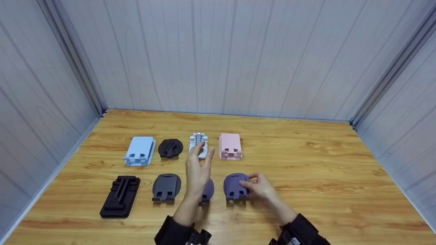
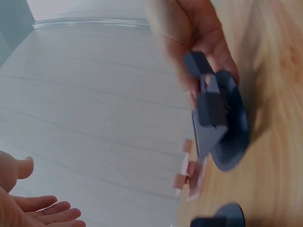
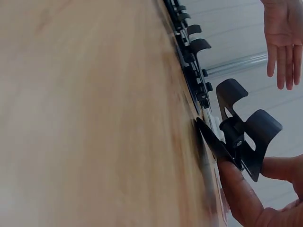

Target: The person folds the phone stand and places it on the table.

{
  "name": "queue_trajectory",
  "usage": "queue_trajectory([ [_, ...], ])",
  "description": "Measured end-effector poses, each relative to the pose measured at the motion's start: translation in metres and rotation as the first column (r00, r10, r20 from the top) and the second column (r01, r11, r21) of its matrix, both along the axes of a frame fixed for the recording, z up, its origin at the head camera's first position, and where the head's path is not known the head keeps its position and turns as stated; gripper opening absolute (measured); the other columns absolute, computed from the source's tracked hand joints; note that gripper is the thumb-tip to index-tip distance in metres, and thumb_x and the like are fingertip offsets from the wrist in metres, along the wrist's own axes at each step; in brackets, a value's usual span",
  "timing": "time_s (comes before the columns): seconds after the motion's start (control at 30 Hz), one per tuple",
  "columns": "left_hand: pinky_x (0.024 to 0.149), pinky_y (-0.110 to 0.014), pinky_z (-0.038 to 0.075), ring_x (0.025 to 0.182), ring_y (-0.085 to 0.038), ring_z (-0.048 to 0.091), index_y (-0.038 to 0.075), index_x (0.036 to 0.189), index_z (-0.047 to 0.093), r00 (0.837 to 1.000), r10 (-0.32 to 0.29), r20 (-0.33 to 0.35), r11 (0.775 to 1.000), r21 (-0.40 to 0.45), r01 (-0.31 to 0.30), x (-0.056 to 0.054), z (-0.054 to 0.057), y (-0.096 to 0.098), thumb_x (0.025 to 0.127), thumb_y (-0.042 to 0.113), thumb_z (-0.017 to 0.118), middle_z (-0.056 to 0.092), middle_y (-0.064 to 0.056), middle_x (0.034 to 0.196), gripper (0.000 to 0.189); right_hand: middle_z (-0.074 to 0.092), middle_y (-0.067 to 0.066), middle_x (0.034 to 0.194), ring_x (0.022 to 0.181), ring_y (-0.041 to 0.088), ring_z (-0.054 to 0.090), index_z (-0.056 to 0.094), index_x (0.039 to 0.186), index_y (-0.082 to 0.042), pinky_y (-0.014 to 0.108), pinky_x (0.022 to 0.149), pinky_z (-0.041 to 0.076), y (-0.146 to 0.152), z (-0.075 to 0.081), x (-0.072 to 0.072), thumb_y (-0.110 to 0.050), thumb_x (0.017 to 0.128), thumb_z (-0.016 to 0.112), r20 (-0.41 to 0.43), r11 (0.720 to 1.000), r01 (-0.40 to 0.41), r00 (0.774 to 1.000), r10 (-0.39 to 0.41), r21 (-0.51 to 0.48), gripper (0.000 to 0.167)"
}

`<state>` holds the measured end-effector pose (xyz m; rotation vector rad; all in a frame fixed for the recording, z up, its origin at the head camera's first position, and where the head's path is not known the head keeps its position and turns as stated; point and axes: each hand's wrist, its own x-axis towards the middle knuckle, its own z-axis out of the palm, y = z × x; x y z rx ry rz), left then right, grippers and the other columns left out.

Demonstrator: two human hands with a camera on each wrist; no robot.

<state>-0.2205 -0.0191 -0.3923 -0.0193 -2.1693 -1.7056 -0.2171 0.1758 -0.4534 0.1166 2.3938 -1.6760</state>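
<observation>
My right hand (image 1: 261, 188) pinches the right edge of a purple phone stand (image 1: 235, 185), thumb on top. In the right wrist view, the fingers hold the stand's plates (image 3: 258, 137) from below, its two curved hooks pointing up. My left hand (image 1: 198, 172) hovers to the left with fingers extended, holding nothing; the left wrist view shows its palm and fingers (image 2: 47, 215) apart from any stand. Partly hidden behind the left forearm is a second purple phone stand (image 1: 208, 190). Beyond the left fingers lies a white phone stand (image 1: 203, 154), partly covered.
A pink phone stand (image 1: 230, 146), a round black one (image 1: 170, 148) and a light blue one (image 1: 139, 149) form the back row. In front lie a grey phone stand (image 1: 166, 187) and a black rectangular one (image 1: 120, 197). Panelled walls (image 1: 218, 58) enclose the wooden table (image 1: 323, 170).
</observation>
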Motion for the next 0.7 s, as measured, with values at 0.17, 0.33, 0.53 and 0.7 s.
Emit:
queue_trajectory([
  [0.17,0.118,-0.057,0.031,0.138,-0.045,0.038,-0.008,0.141,0.043,0.999,-0.038,-0.018,0.992,-0.125,0.035,-0.007,-0.003,-0.011,0.101,0.026,0.053,0.04,-0.03,0.148,0.054,0.063,0.013,0.075,0.059,0.012,0.058,0.056,0.102,0.01,0.023,0.053,0.056,-0.003,0.002,0.001,-0.005,0.086,0.071,-0.017,0.989,0.063,0.998,-0.061,0.137,0.026],
  [0.33,0.12,-0.063,0.018,0.146,-0.045,0.022,-0.002,0.151,0.027,0.996,-0.079,0.035,0.941,-0.328,0.086,-0.014,-0.009,-0.03,0.1,0.055,0.039,0.023,-0.027,0.158,0.078,0.061,0.011,0.072,0.053,0.013,0.057,0.058,0.094,0.005,0.026,0.049,0.057,-0.002,0.005,0.0,-0.01,0.084,0.075,0.021,0.965,0.058,0.998,-0.065,0.256,0.025],
  [0.53,0.117,-0.07,0.011,0.149,-0.043,0.01,-0.002,0.153,0.021,0.985,-0.082,0.15,0.85,-0.506,0.148,-0.021,-0.009,-0.048,0.101,0.048,0.043,0.016,-0.025,0.161,0.076,0.066,0.015,0.077,0.05,0.014,0.061,0.058,0.088,0.004,0.027,0.048,0.058,0.002,0.004,-0.002,-0.008,0.08,0.079,0.061,0.965,0.048,0.996,-0.066,0.26,0.026],
  [0.7,0.116,-0.071,0.013,0.148,-0.045,0.011,-0.004,0.152,0.023,0.979,-0.077,0.191,0.789,-0.588,0.176,-0.022,-0.009,-0.054,0.101,0.043,0.046,0.016,-0.025,0.161,0.074,0.065,0.015,0.078,0.054,0.016,0.062,0.057,0.095,0.006,0.029,0.052,0.059,0.013,0.006,-0.001,-0.009,0.08,0.079,0.072,0.96,0.035,0.996,-0.057,0.278,0.03],
])
